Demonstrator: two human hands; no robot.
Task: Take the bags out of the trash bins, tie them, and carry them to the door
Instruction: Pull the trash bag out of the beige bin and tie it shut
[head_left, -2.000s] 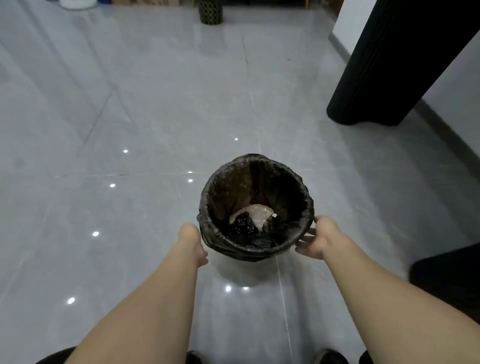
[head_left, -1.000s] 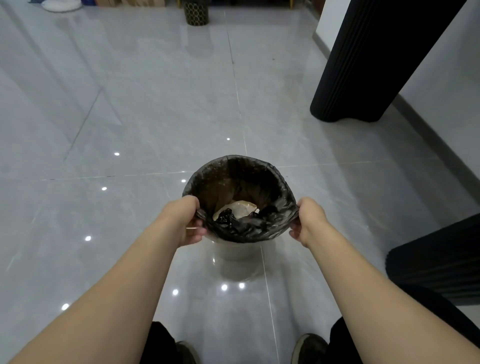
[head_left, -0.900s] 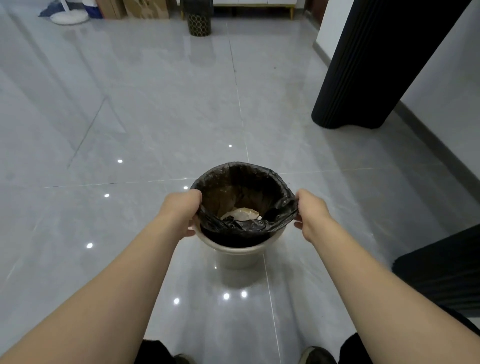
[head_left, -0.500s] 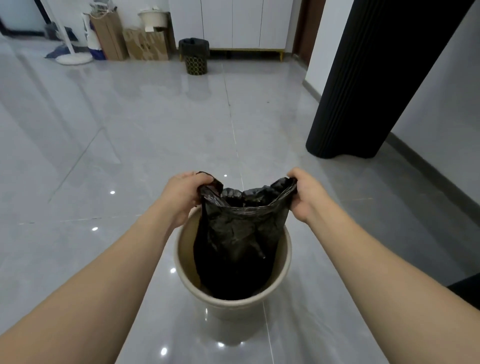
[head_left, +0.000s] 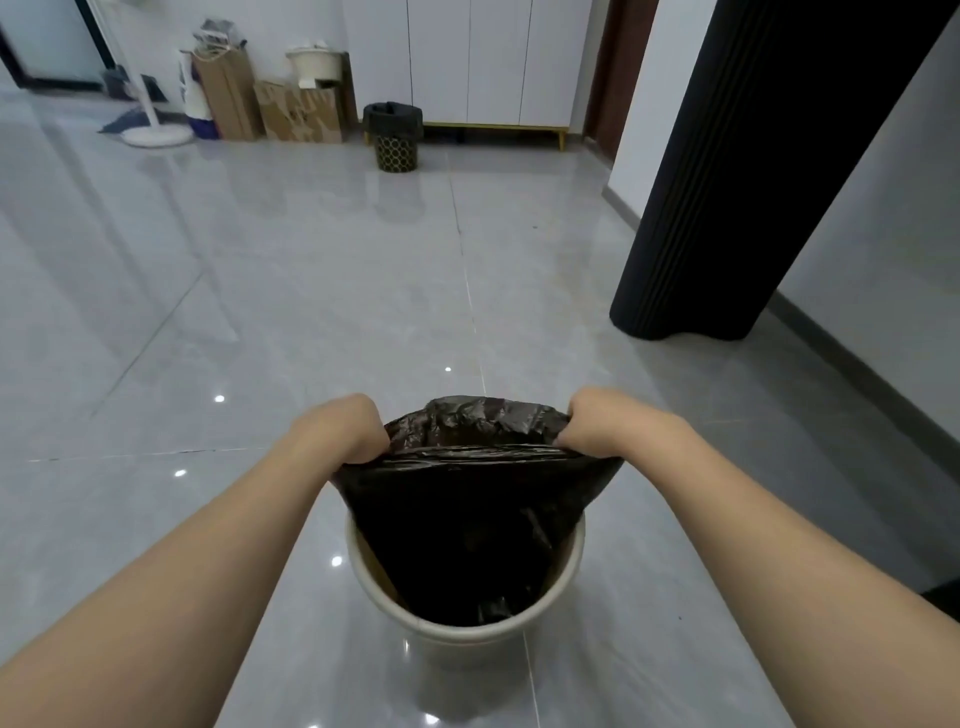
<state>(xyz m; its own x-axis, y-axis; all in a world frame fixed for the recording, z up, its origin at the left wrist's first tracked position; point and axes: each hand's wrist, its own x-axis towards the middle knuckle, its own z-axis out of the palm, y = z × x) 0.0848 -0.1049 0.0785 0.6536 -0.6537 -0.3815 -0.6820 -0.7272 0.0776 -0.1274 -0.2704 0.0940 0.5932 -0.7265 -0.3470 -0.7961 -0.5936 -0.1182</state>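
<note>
Low in the middle of the frame, the black bag (head_left: 467, 525) hangs partly lifted out of the cream bin (head_left: 462, 626). The left hand (head_left: 340, 428) and right hand (head_left: 597, 421) each grip a top corner, spread apart. It looks soft, thin and light, so the bunched top edge seems the best place to hold.

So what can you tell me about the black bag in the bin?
The bag is black, thin, crinkly plastic with a slight shine. It is partly lifted, its lower part still down inside the cream bin. Its mouth is pulled wide and nearly flat. The left hand grips one top corner and the right hand grips the other. It is not tied yet, and nothing inside it can be seen.
</note>
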